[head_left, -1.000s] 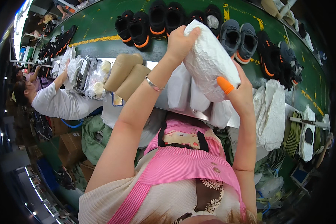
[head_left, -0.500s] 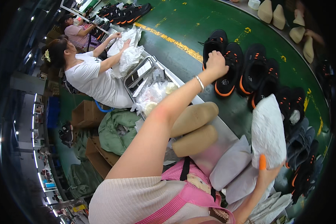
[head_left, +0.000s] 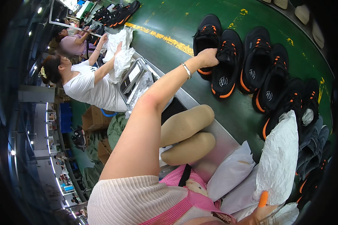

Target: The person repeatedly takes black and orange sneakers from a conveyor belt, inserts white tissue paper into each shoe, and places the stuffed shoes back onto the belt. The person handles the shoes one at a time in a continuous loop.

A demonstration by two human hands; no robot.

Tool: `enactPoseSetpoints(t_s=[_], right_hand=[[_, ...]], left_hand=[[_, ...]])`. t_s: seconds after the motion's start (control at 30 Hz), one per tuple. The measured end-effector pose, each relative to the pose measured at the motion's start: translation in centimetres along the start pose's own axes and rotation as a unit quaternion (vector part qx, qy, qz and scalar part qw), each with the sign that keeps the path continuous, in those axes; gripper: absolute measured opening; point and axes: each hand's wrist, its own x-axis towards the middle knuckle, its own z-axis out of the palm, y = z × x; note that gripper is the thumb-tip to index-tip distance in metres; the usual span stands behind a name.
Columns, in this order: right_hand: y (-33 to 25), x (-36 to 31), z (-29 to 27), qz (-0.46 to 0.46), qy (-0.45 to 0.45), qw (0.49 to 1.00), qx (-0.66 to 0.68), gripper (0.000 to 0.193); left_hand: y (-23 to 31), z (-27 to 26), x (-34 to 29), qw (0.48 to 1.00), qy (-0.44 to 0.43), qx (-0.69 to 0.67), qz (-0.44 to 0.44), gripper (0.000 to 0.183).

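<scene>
My left hand [head_left: 207,57] reaches across to the leftmost black shoe [head_left: 209,32], which has orange laces and sole trim. Its closed fingers are at the shoe's opening, partly out of sight, and beside them stands a second matching shoe [head_left: 223,80]. At the lower right, my right hand [head_left: 264,213] grips the lower end of a long wad of crumpled white paper [head_left: 278,157]. An orange cover [head_left: 263,198] sits on its thumb; the other fingers are hidden. The wad's tip overlaps a shoe farther along the row.
More black shoes [head_left: 276,75] line the green surface [head_left: 169,22]. Wrapped white bundles [head_left: 231,168] and two tan rounded forms [head_left: 187,122] lie nearer me, by the metal edge [head_left: 229,137]. A co-worker in white [head_left: 90,84] handles white paper [head_left: 120,56] at the left.
The whole view has shifted. My left hand has moved slightly left against the shoes, its fingers lower at the opening. My right hand and the paper wad are lower in the picture.
</scene>
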Motion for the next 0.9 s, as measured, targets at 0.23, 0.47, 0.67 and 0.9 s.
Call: enactPoseSetpoints(t_s=[0.23,0.47,0.67,0.9], right_hand=[[2.1,0.6,0.2,0.003,0.03,0.999,0.024,0.068],[2.1,0.6,-2.1,-0.003,0.052,0.998,0.034,0.066],[-4.5,1.0,-0.5,-0.025,0.031,0.999,-0.018,0.077],[-12.7,4.8,-1.5,-0.134,0.038,0.99,0.019,0.085]], left_hand=[[2.5,2.8,-0.8,0.996,0.011,0.005,0.086,0.036],[11.0,8.2,-0.8,0.988,-0.03,-0.045,0.144,0.04],[21.8,9.7,-2.9,0.967,-0.094,-0.133,0.195,0.043],[26.8,7.7,-5.4,0.99,-0.123,0.033,0.055,0.045]])
